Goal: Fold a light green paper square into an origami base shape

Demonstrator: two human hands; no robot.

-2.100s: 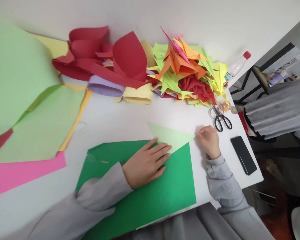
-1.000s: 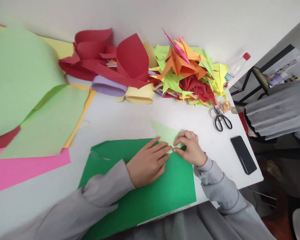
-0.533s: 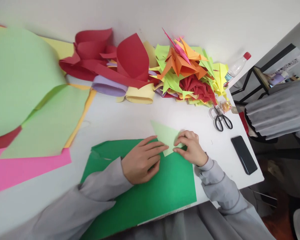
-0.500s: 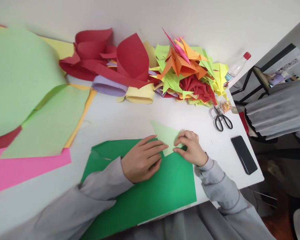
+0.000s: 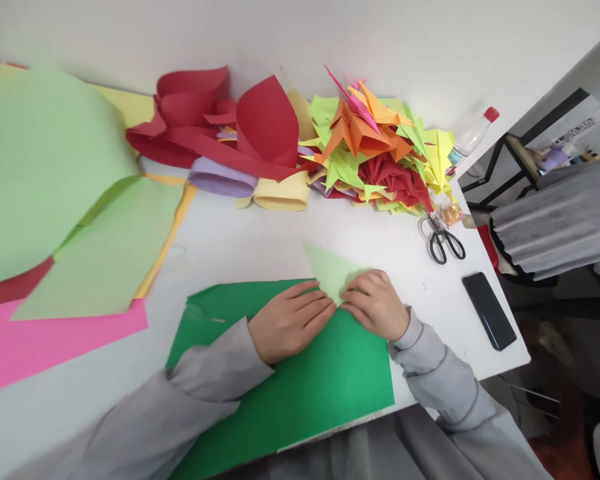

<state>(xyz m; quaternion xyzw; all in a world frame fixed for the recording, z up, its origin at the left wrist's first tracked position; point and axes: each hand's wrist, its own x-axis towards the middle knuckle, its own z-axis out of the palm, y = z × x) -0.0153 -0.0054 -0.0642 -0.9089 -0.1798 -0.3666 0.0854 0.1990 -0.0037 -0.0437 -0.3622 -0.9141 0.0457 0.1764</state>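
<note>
A small light green folded paper triangle (image 5: 330, 270) lies on the white table, its near corner over a large dark green sheet (image 5: 305, 387). My left hand (image 5: 290, 323) rests flat on the dark green sheet, fingers stretched out and touching the triangle's near edge. My right hand (image 5: 377, 308) lies fingers-down over the triangle's right part, pressing it flat against the table. Both wrists wear grey sleeves.
A pile of folded paper shapes (image 5: 380, 150) and curled red, purple and yellow sheets (image 5: 240, 143) lines the wall. Large light green (image 5: 50, 173) and pink sheets (image 5: 40, 340) lie left. Scissors (image 5: 440, 237), a black phone (image 5: 489, 319) and a bottle (image 5: 473, 133) sit right, near the table edge.
My right hand came in from the triangle's right tip, folding it over, and now presses down on the paper. My left hand stayed on the near edge, fingers shifting slightly.
</note>
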